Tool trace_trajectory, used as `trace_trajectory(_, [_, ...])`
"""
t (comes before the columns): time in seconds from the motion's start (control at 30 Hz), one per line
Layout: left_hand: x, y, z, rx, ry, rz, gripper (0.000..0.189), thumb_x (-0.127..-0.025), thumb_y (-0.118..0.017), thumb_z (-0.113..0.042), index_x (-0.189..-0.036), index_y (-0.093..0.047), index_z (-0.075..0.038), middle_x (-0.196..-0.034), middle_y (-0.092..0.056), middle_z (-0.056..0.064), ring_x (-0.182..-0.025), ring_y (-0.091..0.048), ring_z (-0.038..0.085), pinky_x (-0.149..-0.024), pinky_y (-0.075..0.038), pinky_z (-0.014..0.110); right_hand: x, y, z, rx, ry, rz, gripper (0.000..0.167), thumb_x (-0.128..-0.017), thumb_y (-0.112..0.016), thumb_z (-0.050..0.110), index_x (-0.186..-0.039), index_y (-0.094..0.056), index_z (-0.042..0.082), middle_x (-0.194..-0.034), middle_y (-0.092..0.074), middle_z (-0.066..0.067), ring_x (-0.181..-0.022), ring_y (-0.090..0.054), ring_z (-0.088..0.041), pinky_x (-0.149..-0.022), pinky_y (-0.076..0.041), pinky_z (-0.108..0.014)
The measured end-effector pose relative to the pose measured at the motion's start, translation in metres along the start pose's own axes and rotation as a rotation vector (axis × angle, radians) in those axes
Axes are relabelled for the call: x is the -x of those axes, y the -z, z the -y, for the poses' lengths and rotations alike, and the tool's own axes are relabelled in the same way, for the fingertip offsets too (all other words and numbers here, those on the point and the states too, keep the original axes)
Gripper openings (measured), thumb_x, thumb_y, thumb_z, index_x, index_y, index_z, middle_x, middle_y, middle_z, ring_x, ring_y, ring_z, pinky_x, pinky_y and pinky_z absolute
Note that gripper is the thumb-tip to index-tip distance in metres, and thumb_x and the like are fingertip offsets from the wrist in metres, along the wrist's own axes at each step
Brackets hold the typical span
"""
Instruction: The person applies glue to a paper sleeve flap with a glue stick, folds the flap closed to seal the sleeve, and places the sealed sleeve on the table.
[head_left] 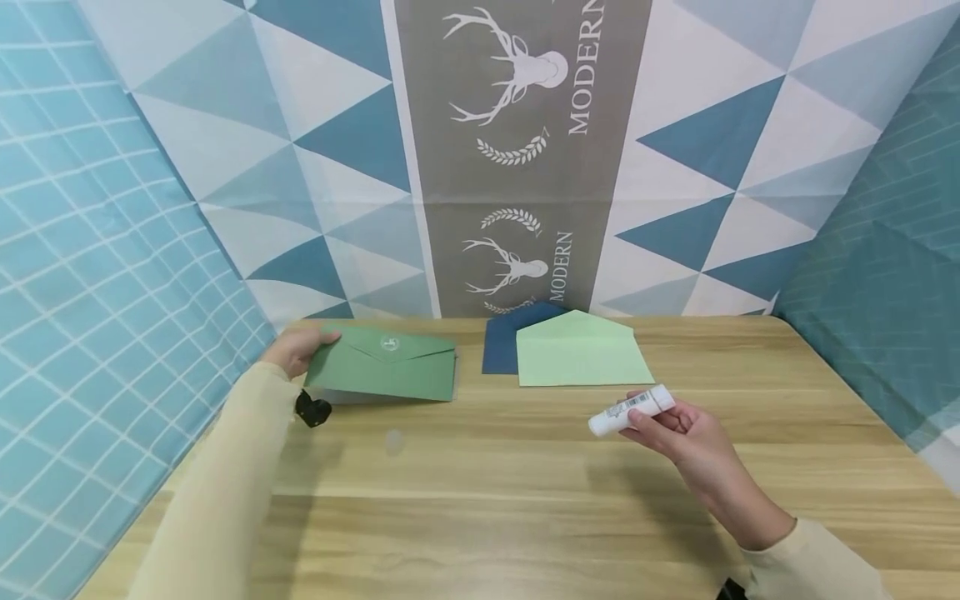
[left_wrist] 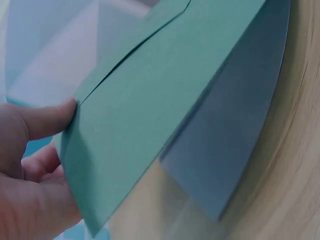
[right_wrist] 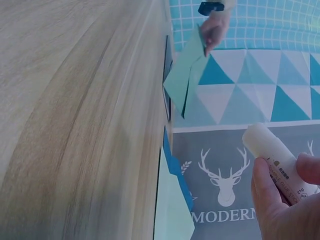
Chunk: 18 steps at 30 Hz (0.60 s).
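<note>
Pinching the green envelope (head_left: 386, 377) by its left end, the person's left hand (head_left: 297, 348) holds it at the far left of the table (head_left: 480, 508), with a grey paper (left_wrist: 227, 120) showing beneath. The right hand (head_left: 697, 442) grasps a white glue stick (head_left: 618, 413) above the table's right side. Between the hands, near the back edge, a pale green envelope (head_left: 581, 357) partly covers a blue envelope (head_left: 499, 348).
</note>
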<state>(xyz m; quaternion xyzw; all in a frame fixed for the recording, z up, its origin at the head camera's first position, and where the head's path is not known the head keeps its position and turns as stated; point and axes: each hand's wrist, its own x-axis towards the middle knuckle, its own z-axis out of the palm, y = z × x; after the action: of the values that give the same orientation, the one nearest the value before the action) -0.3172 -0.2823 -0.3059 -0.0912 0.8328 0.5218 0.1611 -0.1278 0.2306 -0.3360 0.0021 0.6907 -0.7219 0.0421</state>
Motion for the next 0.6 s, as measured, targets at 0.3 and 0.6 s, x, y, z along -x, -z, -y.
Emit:
trace_trajectory(0.3, [-0.02,0.007,0.03,0.039,0.123,0.065,0.073,-0.102,-0.041,-0.032,-0.148,-0.005,0.013,-0.127,-0.041,0.015,-0.083,-0.056,0.005,-0.081,-0.051,0.021,0.001,0.004,-0.003,0.034,0.013,-0.012,0.059,-0.092,-0.063,0.015,-0.136,-0.038,-0.016,-0.109,-0.066,0.014,-0.101,-0.063,0.003,-0.089,-0.055,-0.026])
trace_trajectory(0.6, [-0.024,0.011,0.043,-0.005,0.086,-0.018,0.077,-0.101,-0.043,-0.029,-0.148,0.004,0.01,-0.157,0.01,0.028,-0.147,-0.003,0.045,-0.122,-0.013,0.051,0.003,0.007,-0.004,0.023,0.022,-0.022,0.06,-0.093,-0.062,0.014,-0.138,-0.034,-0.016,-0.107,-0.066,0.016,-0.101,-0.063,0.004,-0.087,-0.055,-0.024])
